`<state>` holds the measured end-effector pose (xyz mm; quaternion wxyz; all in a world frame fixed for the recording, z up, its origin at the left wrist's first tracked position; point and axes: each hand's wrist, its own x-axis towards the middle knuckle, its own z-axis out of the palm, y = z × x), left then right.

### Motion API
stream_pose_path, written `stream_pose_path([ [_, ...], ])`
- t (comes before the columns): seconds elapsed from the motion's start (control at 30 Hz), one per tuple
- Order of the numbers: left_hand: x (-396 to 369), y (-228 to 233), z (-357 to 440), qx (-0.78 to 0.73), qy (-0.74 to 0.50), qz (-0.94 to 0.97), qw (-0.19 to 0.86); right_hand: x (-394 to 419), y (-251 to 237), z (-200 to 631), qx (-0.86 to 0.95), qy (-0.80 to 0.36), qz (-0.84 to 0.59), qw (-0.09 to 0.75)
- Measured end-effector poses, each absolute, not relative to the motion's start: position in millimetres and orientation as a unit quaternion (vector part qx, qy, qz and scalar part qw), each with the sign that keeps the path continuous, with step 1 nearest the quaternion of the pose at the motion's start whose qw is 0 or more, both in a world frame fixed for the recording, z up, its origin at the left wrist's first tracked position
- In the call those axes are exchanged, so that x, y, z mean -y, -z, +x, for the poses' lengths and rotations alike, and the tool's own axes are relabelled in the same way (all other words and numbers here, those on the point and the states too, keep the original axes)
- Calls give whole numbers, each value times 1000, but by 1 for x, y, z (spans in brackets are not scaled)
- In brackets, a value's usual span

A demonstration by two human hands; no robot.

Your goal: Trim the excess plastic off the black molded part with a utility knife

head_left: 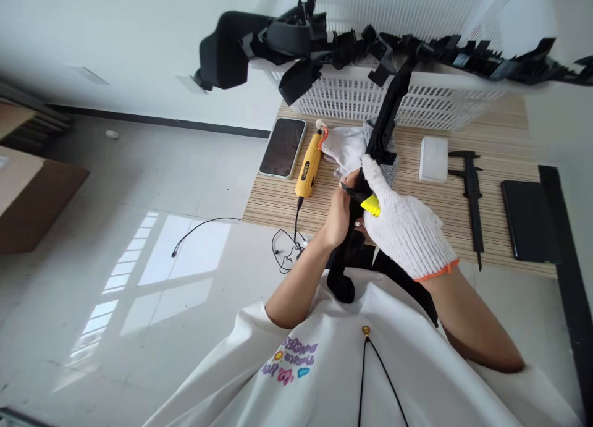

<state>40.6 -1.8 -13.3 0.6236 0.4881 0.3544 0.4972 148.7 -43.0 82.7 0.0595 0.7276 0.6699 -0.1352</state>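
Shirt (352,377); rotary tool (309,165) beside phone (283,147)

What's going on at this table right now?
A person holds a long black plastic part upright at the table's edge. The gloved right hand grips it, with a small yellow-and-black tool at the fingers; the bare left hand steadies it. A yellow rotary tool, phone and caliper lie nearby.

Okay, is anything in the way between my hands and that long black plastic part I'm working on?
Nothing visible is. The gloved right hand already grips the long black part, and the bare left hand is against it, holding a small yellow and black tool to its edge. The spare glove lies on the table beside the part.
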Motion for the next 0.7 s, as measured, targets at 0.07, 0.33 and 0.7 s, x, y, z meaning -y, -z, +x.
stream_pose_path([
  [0.07, 3, 13, 40, -351, -496, 493, 623, 49, -82, 146, -670, 147, 725, 60],
  [0.33, 7, 2, 42, -351, -499, 430, 666, 58, -81, 145, -673, 202, 711, 11],
  [0.7, 8, 12, 39, -392, -514, 379, 662, 47, -55, 170, -634, 432, 595, -240],
])
